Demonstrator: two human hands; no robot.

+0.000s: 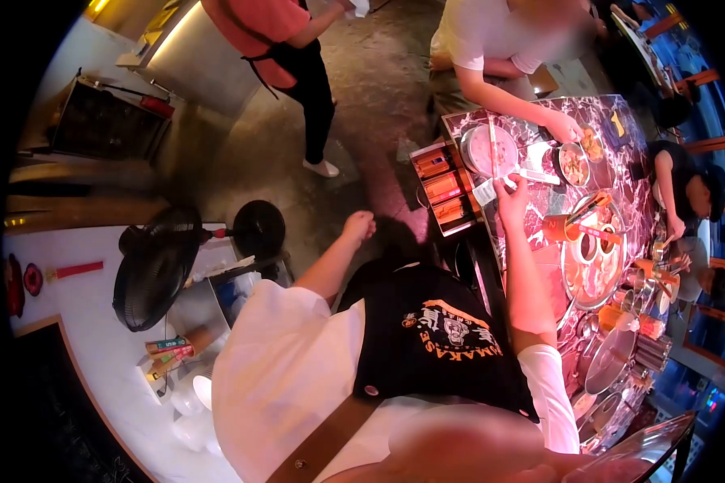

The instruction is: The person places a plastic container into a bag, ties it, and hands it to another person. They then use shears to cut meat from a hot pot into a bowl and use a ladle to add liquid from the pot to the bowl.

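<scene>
My left hand [359, 227] is out over the floor, away from the table, its fingers curled with nothing visible in them. Over the near edge of the marbled table [540, 121], my right hand [511, 197] pinches a small white slip [484, 191]. Just beyond that hand is a round bowl [491, 151] with pale contents, with a long thin utensil across it. A white strip [540, 175] lies beside my fingers. Further right are a smaller bowl of food [573, 164] and a round metal tray [570, 270] with two dark-filled cups.
A person in white [467, 48] leans over the table, one hand near the small bowl. Another in a red top [258, 28] stands ahead. An orange-lit box rack [445, 189] hangs at the table's edge. A black fan [157, 270] stands left; several pots and dishes crowd the right.
</scene>
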